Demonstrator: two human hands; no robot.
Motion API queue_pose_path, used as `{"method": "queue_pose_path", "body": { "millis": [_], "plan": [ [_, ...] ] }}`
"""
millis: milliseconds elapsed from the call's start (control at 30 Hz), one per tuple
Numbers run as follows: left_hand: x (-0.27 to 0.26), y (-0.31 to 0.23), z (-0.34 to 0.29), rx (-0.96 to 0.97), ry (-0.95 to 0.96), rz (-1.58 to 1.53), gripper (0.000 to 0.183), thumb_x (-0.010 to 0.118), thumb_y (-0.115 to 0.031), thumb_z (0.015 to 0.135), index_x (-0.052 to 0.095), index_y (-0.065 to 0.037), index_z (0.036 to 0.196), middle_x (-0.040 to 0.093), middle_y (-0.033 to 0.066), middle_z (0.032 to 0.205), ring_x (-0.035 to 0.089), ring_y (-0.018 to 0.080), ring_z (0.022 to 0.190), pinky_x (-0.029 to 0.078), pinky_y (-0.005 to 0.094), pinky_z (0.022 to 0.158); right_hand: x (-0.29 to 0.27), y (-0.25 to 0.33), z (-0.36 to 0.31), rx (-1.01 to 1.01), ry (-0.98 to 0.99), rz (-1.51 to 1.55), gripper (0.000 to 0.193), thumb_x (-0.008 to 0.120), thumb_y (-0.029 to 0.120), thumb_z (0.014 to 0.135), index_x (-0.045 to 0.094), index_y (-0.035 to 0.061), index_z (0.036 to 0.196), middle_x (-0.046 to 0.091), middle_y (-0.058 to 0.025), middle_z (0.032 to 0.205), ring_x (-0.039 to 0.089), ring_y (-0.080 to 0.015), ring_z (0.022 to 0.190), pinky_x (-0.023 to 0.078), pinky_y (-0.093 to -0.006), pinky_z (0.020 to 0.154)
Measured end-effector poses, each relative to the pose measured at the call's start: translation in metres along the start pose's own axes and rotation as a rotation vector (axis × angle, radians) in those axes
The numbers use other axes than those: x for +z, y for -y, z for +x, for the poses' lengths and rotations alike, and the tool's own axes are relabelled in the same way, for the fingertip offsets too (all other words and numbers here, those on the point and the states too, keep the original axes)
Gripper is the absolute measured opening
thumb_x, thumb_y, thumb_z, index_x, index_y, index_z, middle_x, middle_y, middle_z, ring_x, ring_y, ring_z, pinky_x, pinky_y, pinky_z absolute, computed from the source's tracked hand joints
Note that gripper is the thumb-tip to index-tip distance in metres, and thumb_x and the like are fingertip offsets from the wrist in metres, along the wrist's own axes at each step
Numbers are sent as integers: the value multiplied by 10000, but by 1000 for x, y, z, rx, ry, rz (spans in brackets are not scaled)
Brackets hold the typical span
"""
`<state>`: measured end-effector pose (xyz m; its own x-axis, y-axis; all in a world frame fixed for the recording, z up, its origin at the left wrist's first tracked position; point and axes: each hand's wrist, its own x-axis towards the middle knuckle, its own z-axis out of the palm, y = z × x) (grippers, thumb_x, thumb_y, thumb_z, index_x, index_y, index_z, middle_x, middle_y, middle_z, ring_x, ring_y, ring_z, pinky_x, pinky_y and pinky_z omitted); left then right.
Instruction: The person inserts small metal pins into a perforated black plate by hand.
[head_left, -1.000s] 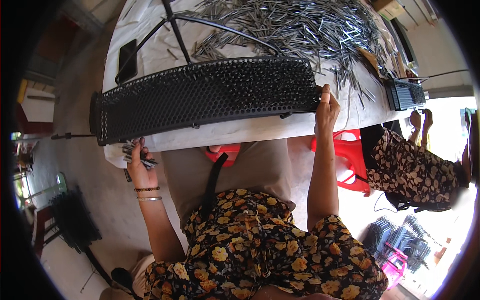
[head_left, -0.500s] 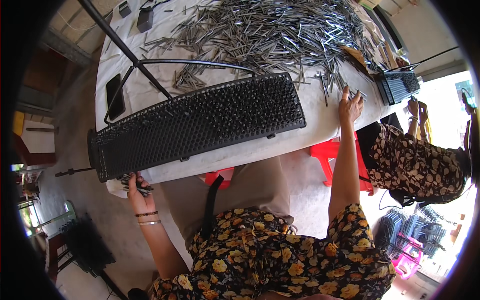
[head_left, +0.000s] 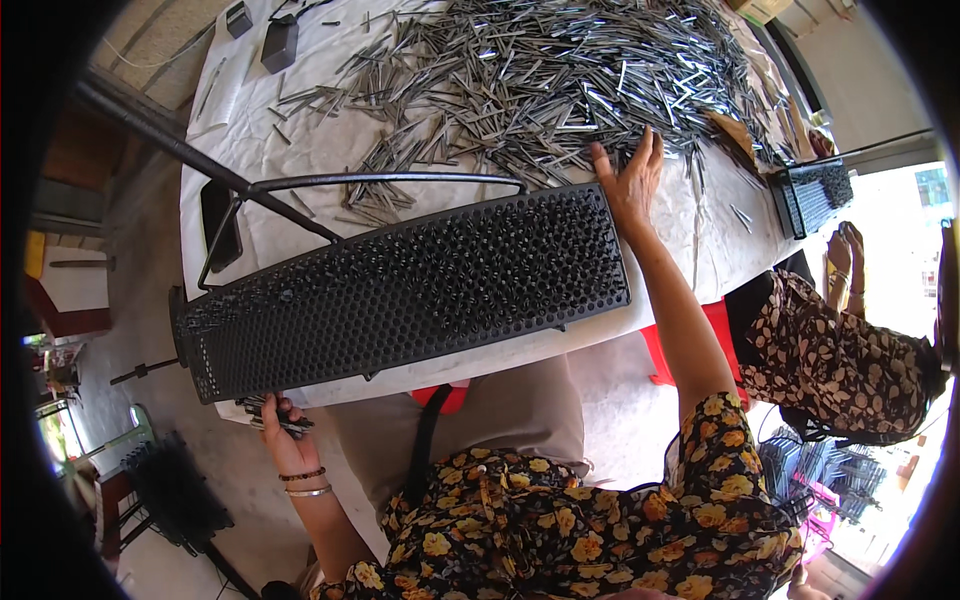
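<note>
A long black perforated rack lies along the near side of the cloth-covered table. Small dark pieces stand packed in its holes over the right half, and many holes towards the left show bare. My left hand, below the rack's left end, is closed around a bunch of thin dark metal strips. Just beyond the rack's right end, my right hand reaches to the near edge of a large heap of loose metal strips. Its thumb and fingers are apart, with nothing visible between them.
A black tubular frame rises behind the rack. A dark phone lies left on the white cloth. A person in a floral top works at the right beside another filled rack. A red stool stands under the table's edge.
My right hand has moved left from the loose strips near the table edge to the heap's near side. My left hand still holds its bunch. The whole view has shifted slightly.
</note>
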<state>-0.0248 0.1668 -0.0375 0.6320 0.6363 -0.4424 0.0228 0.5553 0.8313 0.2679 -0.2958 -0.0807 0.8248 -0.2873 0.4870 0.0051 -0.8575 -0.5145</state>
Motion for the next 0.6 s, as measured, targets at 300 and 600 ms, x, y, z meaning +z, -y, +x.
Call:
{"method": "queue_pose_path", "body": {
  "millis": [300, 600],
  "plan": [
    [13, 0, -11, 84, -82, 13, 114, 563, -96, 890, 553, -35, 985, 540, 6, 849, 482, 66, 719, 395, 192, 552, 65, 51, 88, -116, -86, 352, 750, 665, 415, 787, 347, -31, 1299, 356, -286, 1285, 342, -426, 1210, 288, -447, 1019],
    [-6, 2, 1, 24, -28, -227, 136, 512, -71, 915, 519, -2, 1032, 533, 44, 865, 476, 87, 703, 419, 180, 545, -53, 34, 21, 252, 268, 387, 454, 586, 394, 861, 653, -50, 792, 522, -56, 530, 425, -113, 520, 333, -305, 481]
  ]
}}
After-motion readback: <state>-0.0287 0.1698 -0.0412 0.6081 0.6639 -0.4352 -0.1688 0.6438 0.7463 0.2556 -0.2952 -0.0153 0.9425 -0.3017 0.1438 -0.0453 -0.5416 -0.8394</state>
